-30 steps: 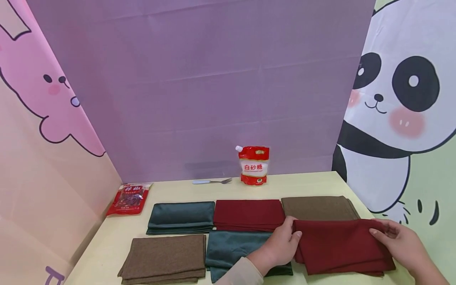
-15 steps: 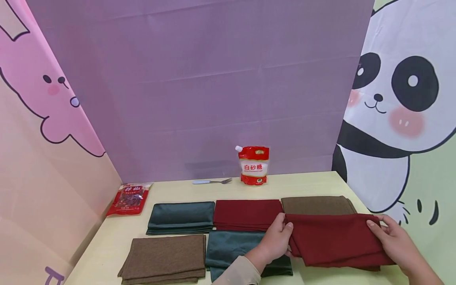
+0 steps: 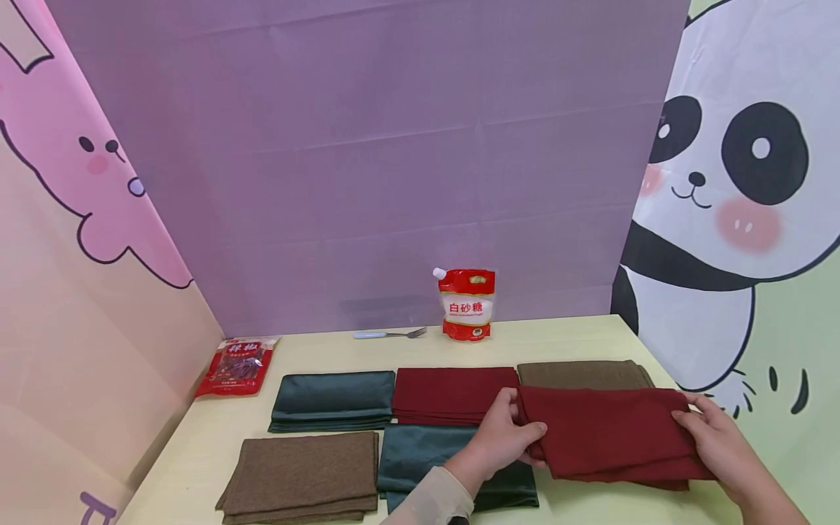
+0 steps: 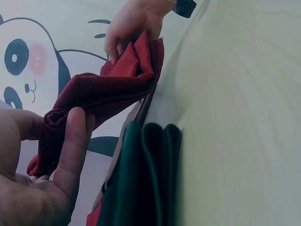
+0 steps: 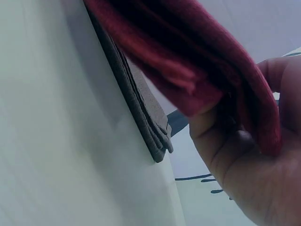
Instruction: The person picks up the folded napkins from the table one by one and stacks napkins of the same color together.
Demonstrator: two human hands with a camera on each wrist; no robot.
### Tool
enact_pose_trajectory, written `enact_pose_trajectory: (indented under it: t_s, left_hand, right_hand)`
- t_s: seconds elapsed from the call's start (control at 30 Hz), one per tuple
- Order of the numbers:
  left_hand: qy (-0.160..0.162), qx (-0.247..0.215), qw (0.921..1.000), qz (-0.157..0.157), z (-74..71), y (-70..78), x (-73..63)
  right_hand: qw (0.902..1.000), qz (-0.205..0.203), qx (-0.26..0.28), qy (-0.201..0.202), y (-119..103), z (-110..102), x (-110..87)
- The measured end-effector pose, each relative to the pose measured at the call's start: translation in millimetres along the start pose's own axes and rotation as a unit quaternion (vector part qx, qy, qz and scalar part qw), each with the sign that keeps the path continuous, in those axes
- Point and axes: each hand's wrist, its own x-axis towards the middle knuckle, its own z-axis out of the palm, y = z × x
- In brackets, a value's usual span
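A folded dark red cloth [image 3: 610, 434] is held up off the table at the front right. My left hand [image 3: 502, 437] pinches its left end, thumb on the near side. At the opposite end, my right hand [image 3: 718, 445] grips it with the thumb in front. Several layers show at the cloth's edge in the left wrist view [image 4: 94, 89]. Behind it lies a folded brown cloth [image 3: 577, 374], partly hidden. Below my left forearm is a folded teal cloth [image 3: 426, 456]. Another folded red cloth [image 3: 453, 394] rests beyond my left hand.
To the left lie a folded teal cloth [image 3: 331, 397] and, nearer, a folded brown cloth [image 3: 302, 470]. Along the back of the table are a fork [image 3: 390, 335] and a red-and-white sugar pouch [image 3: 467, 306]. A red packet [image 3: 238, 366] lies at the back left by the wall.
Both hands have raised the red cloth and carried it a little left and away from me, so it covers more of the brown cloth behind. The other cloths have not moved.
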Motion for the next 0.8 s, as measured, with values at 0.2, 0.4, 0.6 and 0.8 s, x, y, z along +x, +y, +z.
enact_pose_trajectory:
  t_s: [0.2, 0.4, 0.6, 0.8]
  left_hand:
    - [-0.002, 0.006, 0.9999, 0.016, -7.6, 5.0, 0.3]
    - [0.000, 0.007, 0.9997, 0.025, -13.8, 8.1, 0.3]
    - [-0.001, 0.008, 0.9990, 0.043, -18.5, 11.1, -0.8]
    - [-0.002, 0.018, 0.9975, 0.068, -23.9, 16.7, -2.0]
  right_hand:
    - [0.9981, -0.029, 0.051, -0.021, 2, 1, 0.1]
    - [0.9879, -0.078, 0.120, -0.059, 2, 2, 3.2]
    - [0.9798, -0.128, 0.134, -0.074, 0, 4, 5.0]
    - [0.9862, -0.126, 0.095, -0.050, -6, 7, 4.6]
